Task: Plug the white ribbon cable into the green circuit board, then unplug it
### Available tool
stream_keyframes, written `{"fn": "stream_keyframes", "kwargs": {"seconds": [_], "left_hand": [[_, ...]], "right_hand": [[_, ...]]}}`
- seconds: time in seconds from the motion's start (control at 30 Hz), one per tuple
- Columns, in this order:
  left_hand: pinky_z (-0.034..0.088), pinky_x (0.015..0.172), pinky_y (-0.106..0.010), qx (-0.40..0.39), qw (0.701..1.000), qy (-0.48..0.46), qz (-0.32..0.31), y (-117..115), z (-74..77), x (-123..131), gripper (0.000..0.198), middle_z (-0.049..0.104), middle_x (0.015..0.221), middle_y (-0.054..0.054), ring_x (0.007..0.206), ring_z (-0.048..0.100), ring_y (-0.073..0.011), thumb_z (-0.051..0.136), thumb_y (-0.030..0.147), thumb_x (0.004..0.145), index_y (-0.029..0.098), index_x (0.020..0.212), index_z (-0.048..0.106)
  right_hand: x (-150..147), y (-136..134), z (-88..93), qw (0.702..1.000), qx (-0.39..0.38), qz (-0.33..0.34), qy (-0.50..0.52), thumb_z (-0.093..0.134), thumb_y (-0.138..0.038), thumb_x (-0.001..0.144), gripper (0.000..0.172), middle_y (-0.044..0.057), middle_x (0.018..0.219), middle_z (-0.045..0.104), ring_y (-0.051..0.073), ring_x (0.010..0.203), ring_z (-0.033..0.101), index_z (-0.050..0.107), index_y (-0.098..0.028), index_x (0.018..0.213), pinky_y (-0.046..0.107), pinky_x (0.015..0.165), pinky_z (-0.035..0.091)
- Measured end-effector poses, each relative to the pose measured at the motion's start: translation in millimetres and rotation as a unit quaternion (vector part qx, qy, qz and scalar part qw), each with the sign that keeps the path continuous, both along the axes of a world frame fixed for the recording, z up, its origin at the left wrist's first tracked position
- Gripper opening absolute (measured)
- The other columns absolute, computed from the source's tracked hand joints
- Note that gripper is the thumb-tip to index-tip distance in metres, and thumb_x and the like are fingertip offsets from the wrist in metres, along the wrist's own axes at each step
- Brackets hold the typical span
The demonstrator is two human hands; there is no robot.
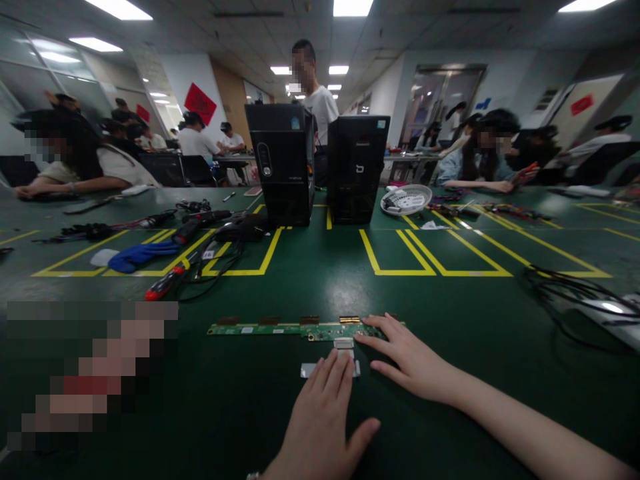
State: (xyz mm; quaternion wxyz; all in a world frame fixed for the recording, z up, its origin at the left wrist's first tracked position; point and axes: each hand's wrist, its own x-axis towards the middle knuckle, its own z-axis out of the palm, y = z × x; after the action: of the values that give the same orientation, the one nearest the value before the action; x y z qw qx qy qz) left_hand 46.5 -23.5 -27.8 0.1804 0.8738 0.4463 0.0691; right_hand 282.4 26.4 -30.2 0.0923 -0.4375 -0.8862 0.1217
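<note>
A long, narrow green circuit board lies flat on the green table in front of me, with brown tabs along its far edge. My right hand rests over the board's right end, fingers spread, covering part of it. A white ribbon cable comes off the board's near edge. The fingers of my left hand lie flat on this cable, thumb held apart. Beneath and beside those fingertips shows a pale silvery strip, partly hidden by the hand.
Two black computer towers stand ahead. To the left lie a red-and-black screwdriver, a blue glove and dark cables. A white basket sits behind right; black cables lie at right. Several people sit around; one stands behind the towers.
</note>
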Motion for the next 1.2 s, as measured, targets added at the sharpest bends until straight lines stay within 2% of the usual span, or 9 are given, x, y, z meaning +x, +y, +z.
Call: {"fn": "stream_keyframes", "kwargs": {"seconds": [0.17,0.43,0.6,0.87,1.2], "left_hand": [[0.026,0.115,-0.052,-0.010,1.000,0.013,0.006,-0.4,-0.4,1.1,0.078,0.025,0.155,-0.014,0.142,0.024,-0.0341,0.035,0.064,0.093,0.009,0.148,0.032],[0.028,0.114,-0.053,-0.003,1.000,-0.005,0.007,0.3,-0.6,0.3,0.077,0.025,0.155,-0.014,0.142,0.024,-0.0339,0.039,0.062,0.092,0.010,0.148,0.031],[0.030,0.112,-0.053,-0.013,1.000,0.010,-0.002,2.7,2.8,-0.5,0.077,0.024,0.155,-0.014,0.141,0.024,-0.0341,0.043,0.060,0.092,0.009,0.149,0.030],[0.031,0.113,-0.050,-0.036,0.999,0.009,-0.019,6.2,10.0,-6.0,0.077,0.023,0.156,-0.012,0.142,0.026,-0.0326,0.046,0.059,0.091,0.012,0.150,0.028],[0.029,0.114,-0.047,-0.013,1.000,-0.008,-0.028,7.8,3.8,-10.8,0.073,0.024,0.157,-0.009,0.142,0.025,-0.0295,0.045,0.058,0.091,0.017,0.150,0.029]], "right_hand": [[-1.2,0.4,0.2,1.000,-0.003,-0.002,-0.001,0.042,-0.050,0.096,0.048,0.009,0.148,0.033,0.029,0.139,0.027,0.041,-0.033,0.141,0.058,0.115,0.020],[0.7,0.8,1.6,1.000,-0.030,0.009,0.005,0.041,-0.052,0.096,0.051,0.007,0.154,0.027,0.029,0.142,0.020,0.037,-0.033,0.143,0.059,0.115,0.017],[3.1,1.0,2.3,0.999,-0.041,0.016,0.012,0.042,-0.052,0.096,0.051,0.005,0.155,0.024,0.029,0.143,0.017,0.035,-0.035,0.144,0.059,0.116,0.015],[1.8,-0.1,8.6,0.999,-0.048,0.018,0.015,0.043,-0.051,0.096,0.051,0.007,0.154,0.026,0.030,0.143,0.018,0.038,-0.032,0.143,0.061,0.115,0.014],[1.2,0.6,6.2,0.999,-0.036,0.019,0.019,0.044,-0.050,0.095,0.052,0.009,0.153,0.028,0.030,0.142,0.020,0.038,-0.031,0.143,0.061,0.115,0.015]]}}
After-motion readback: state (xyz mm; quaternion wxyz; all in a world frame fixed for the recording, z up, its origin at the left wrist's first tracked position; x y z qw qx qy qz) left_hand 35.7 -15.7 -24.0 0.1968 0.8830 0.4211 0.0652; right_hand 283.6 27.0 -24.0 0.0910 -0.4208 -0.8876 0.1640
